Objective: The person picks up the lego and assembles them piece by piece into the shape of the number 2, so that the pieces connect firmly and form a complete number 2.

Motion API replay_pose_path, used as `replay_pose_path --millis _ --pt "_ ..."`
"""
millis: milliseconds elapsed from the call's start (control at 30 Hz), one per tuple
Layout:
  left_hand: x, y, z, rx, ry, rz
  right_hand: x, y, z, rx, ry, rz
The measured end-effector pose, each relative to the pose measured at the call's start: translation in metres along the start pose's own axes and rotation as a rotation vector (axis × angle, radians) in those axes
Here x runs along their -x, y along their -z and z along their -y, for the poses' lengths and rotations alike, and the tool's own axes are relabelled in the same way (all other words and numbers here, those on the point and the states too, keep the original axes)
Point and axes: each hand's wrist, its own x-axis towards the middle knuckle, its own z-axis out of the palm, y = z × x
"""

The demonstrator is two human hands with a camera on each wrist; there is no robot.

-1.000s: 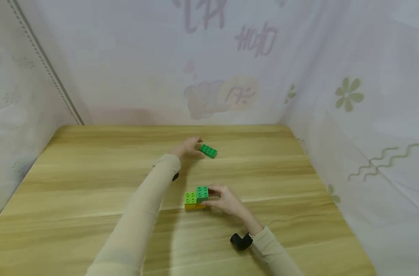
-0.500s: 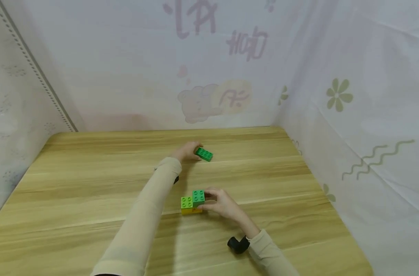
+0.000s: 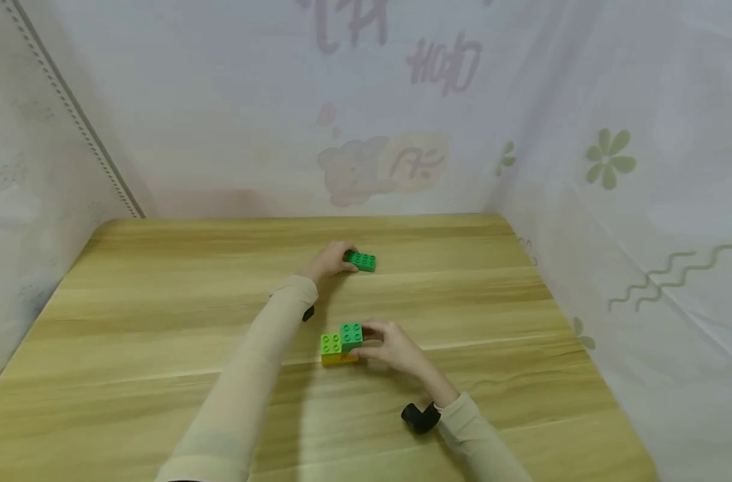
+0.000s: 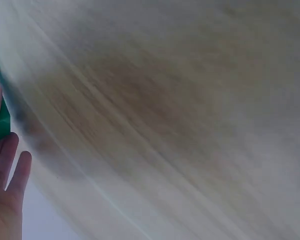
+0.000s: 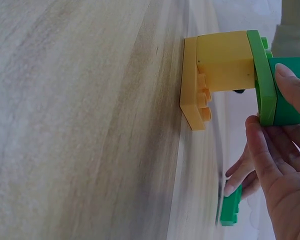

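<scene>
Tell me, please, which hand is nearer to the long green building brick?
Left. The left hand pinches the long green building brick by its left end; the right hand is farther away, on the near side, holding the four-stud green brick atop the stack.

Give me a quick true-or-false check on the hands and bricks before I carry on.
1. The left hand grips the long green brick. True.
2. The right hand touches nothing. False: it holds the square green brick, which sits on the light green plate.
3. The yellow block stands on an orange-yellow base with some studs exposed. True.
4. The light green plate lies beneath the yellow block. False: it is on top of it.
5. The square green brick shows four studs on top. True.
6. The long green brick touches the square one. False: they are apart, the long one farther from the person.
</scene>
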Motion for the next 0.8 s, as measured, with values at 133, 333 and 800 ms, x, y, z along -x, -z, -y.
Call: replay_pose_path --millis 133,333,800 --pt "0.014 0.009 -0.005 0.095 0.033 -0.035 -0.003 0.003 0.003 0.019 0.001 0.006" --pt "0.043 0.021 -0.023 0.112 0.093 -0.077 -0.006 0.009 0.008 0.044 -0.038 0.017" --pt "0.103 0.037 -0.070 0.144 0.048 -0.184 -0.015 0.021 0.019 0.037 -0.073 0.079"
